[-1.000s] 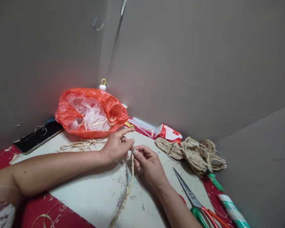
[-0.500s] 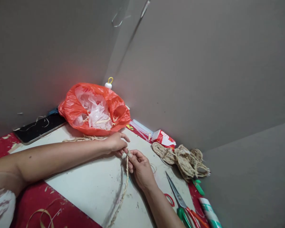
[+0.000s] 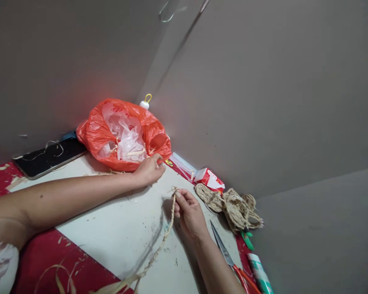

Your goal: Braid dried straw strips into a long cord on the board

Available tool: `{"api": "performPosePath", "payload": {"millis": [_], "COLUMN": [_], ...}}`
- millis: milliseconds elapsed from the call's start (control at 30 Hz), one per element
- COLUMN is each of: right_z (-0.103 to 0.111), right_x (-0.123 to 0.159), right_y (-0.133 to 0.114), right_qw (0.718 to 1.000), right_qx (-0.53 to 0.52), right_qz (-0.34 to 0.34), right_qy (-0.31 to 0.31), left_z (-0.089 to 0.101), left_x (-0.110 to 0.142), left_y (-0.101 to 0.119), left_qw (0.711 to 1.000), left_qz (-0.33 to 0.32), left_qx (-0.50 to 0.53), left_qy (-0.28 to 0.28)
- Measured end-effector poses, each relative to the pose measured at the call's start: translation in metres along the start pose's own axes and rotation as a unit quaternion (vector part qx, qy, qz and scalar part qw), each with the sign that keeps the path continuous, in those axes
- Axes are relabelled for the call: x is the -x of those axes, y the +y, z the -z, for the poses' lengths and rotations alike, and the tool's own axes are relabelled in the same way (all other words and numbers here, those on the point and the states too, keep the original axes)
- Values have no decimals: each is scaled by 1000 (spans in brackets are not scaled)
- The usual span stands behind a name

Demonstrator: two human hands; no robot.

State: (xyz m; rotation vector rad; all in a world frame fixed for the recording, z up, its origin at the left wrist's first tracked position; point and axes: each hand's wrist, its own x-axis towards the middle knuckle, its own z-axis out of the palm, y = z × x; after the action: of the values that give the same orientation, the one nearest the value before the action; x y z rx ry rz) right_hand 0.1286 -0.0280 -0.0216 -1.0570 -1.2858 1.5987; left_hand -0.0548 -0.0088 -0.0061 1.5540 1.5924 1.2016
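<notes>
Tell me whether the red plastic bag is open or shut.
Open: the red plastic bag has its mouth spread, showing crumpled white plastic and pale strips inside.

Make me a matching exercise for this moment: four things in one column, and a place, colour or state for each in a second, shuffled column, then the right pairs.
Column one
1. braided strand
2. phone
3. plastic bag
4. scissors

Column two
A. red, with crumpled white plastic inside
B. lying beside the right forearm, with red-orange handles
C. black-faced, lying beyond the left forearm
D. held near its upper end in the right hand

Right pairs: 1-D, 2-C, 3-A, 4-B
</notes>
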Motion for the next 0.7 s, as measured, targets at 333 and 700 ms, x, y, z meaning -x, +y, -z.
{"api": "performPosePath", "payload": {"millis": [333, 700], "right_z": [44, 46], "right_x": [-59, -114], "right_y": [-2, 6], "right_qw": [994, 975], "right_qx": [10, 50], "right_qz": [-30, -94], "right_qy": [106, 195], "left_z": [-18, -20], "left_x": [3, -2], "left_y": [-17, -24], "left_qw": [994, 993], "left_qz": [19, 7], "left_qx": [5, -7], "left_qy": [-111, -121]}}
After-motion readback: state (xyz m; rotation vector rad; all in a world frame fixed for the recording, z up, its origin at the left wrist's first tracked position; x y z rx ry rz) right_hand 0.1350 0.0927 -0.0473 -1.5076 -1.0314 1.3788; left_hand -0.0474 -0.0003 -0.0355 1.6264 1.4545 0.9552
